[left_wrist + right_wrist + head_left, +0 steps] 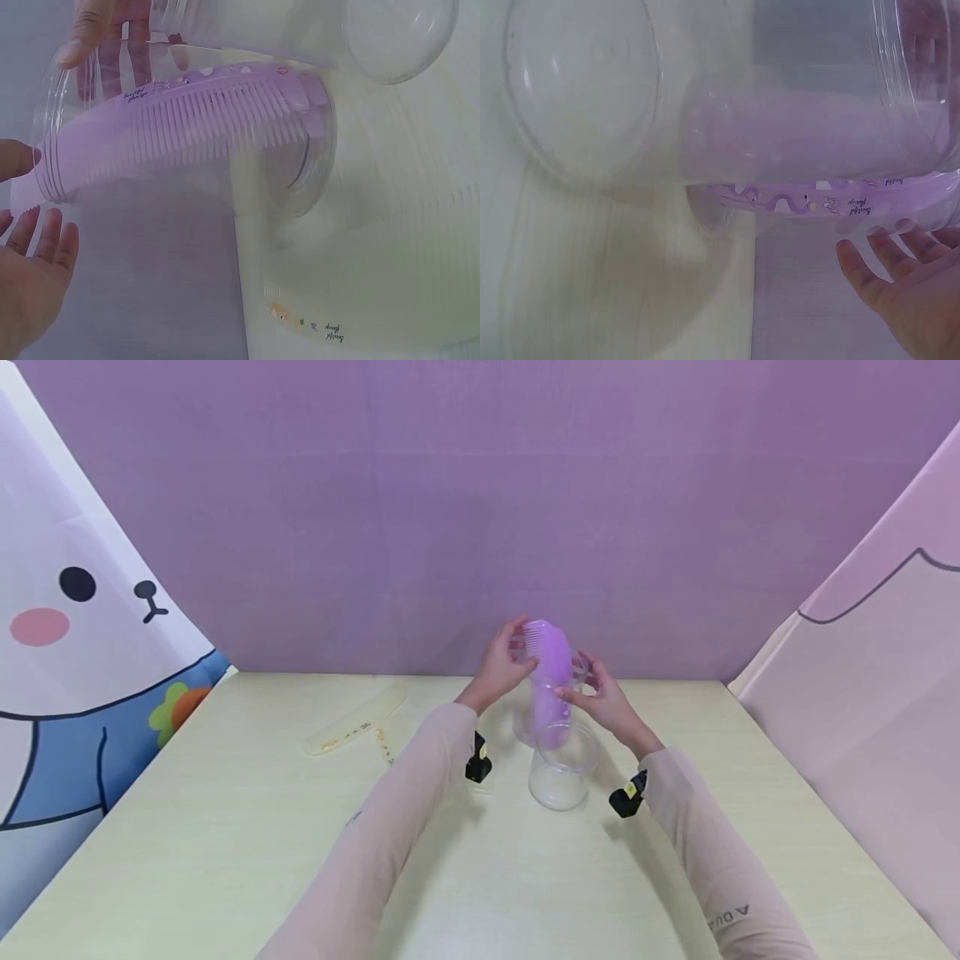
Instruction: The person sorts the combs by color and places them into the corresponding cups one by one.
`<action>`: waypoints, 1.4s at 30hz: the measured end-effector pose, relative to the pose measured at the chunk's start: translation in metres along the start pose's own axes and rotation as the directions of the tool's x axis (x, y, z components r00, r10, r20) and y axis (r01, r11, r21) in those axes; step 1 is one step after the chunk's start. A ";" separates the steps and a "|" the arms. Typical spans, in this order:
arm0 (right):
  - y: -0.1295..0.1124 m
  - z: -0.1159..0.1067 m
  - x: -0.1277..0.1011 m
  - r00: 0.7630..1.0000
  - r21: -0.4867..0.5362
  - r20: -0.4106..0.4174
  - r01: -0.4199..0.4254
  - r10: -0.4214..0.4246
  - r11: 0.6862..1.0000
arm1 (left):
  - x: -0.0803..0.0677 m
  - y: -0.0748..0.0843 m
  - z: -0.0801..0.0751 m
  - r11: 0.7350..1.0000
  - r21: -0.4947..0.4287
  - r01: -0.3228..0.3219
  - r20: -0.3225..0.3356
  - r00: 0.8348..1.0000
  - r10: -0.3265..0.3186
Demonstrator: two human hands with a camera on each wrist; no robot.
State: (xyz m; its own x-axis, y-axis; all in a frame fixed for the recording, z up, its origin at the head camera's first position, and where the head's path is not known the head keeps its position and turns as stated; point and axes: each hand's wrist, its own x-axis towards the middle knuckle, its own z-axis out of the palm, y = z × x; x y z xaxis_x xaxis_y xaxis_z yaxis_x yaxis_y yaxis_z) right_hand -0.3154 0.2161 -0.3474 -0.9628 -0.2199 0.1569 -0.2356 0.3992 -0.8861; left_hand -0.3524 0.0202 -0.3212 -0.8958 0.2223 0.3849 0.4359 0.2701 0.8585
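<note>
A clear plastic container stands near the table's back edge with purple comb material inside, rising above its rim. Teeth and small printed pictures show on a purple comb; whether there is more than one comb is hard to tell. My left hand holds the container at the rim's left side, beside the comb's upper end. At the right side of that rim my right hand grips, thumb in front and fingers behind. A second clear container stands upright just in front, with nothing visible inside.
To the left lies a pale yellow comb with printed decoration. Another pale yellow printed piece is partly hidden by my left sleeve. Behind the table hangs a purple backdrop; printed cloths flank both sides.
</note>
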 end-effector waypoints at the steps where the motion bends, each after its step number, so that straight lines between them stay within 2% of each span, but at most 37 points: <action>1: -0.001 0.000 0.000 1.000 -0.001 0.001 -0.003 0.003 1.000 | 0.000 0.000 -0.001 1.000 -0.003 0.000 0.002 1.000 0.000; 7: -0.011 -0.003 -0.005 0.999 0.002 0.022 -0.038 0.038 0.999 | -0.004 0.001 -0.007 0.999 -0.036 -0.018 0.003 1.000 0.018; 12: -0.023 -0.006 -0.013 0.999 0.000 0.034 -0.034 0.034 0.999 | -0.008 -0.006 -0.014 0.998 -0.060 -0.027 0.006 1.000 0.027; 22: 0.003 -0.014 -0.018 0.999 -0.038 0.029 0.047 -0.046 0.998 | -0.021 -0.023 -0.031 0.999 -0.039 -0.024 0.062 0.998 0.027; 27: 0.009 -0.016 -0.028 0.997 -0.054 0.023 0.069 -0.068 0.996 | -0.027 -0.033 -0.035 0.999 0.030 -0.020 0.076 0.997 0.018; 31: 0.012 -0.016 -0.036 0.995 -0.067 0.036 0.097 -0.094 0.993 | -0.032 -0.043 -0.038 0.993 0.118 0.007 0.093 0.995 -0.018; 37: 0.014 -0.017 -0.050 0.992 -0.072 0.080 0.108 -0.102 0.992 | -0.039 -0.054 -0.039 0.973 0.229 0.007 0.099 0.995 -0.030; 42: 0.018 -0.016 -0.060 0.984 -0.084 0.112 0.147 -0.137 0.986 | -0.047 -0.060 -0.038 0.937 0.344 0.062 0.098 0.990 -0.101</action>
State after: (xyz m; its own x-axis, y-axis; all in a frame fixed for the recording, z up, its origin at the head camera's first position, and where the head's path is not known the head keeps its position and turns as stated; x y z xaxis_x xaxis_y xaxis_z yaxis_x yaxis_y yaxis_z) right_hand -0.2637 0.2510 -0.3659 -0.9005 -0.3707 0.2274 -0.3847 0.4355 -0.8138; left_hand -0.3400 -0.0415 -0.3779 -0.9225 0.2846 0.2610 0.3830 0.5894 0.7113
